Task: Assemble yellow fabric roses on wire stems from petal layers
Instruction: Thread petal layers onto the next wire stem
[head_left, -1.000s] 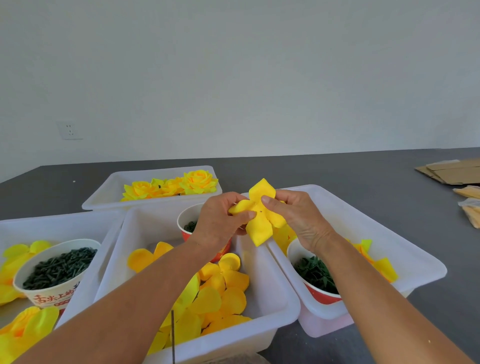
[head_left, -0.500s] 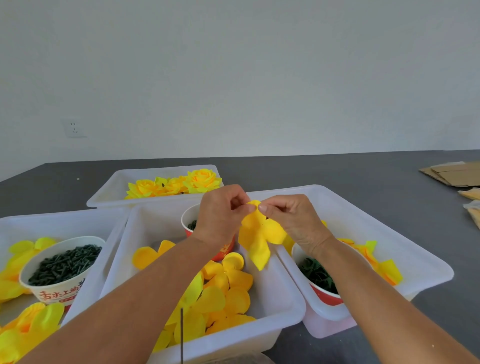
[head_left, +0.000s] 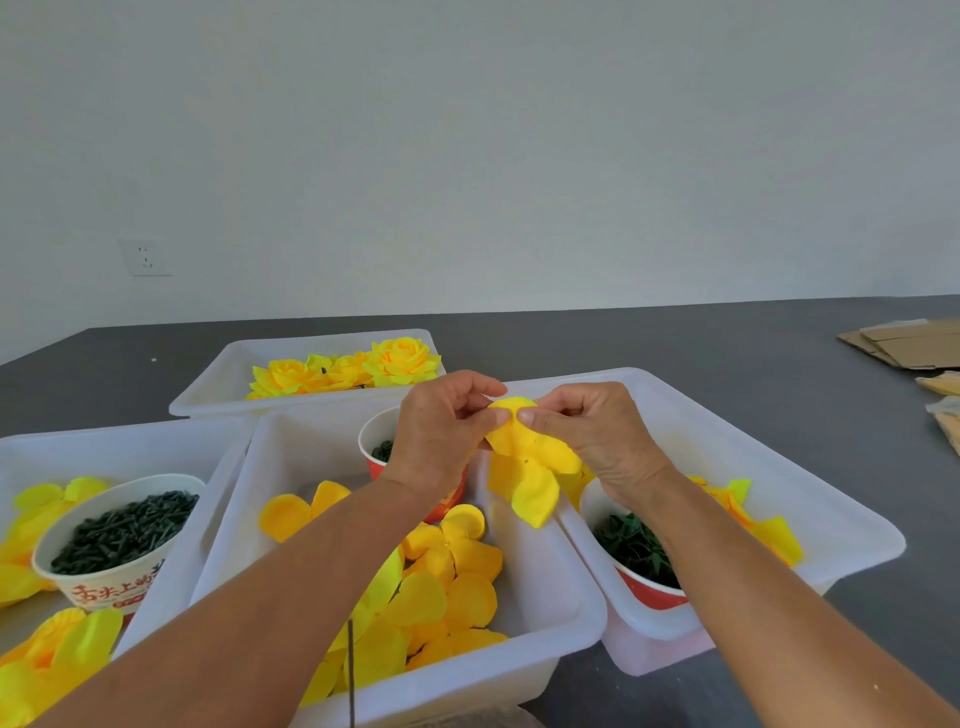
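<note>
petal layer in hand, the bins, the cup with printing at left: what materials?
Petal layer: thin matte yellow fabric by its look; it droops and creases where both hands pinch it. Bins: white, slightly translucent plastic, smooth rounded rims. Printed cup: probably paper, white with red print and a thin rolled lip.

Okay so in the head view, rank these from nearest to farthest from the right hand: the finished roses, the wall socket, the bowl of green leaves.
From the right hand:
1. Bowl of green leaves, just below the wrist.
2. Finished roses, in the far tray, to the left.
3. Wall socket, far left on the wall.
</note>
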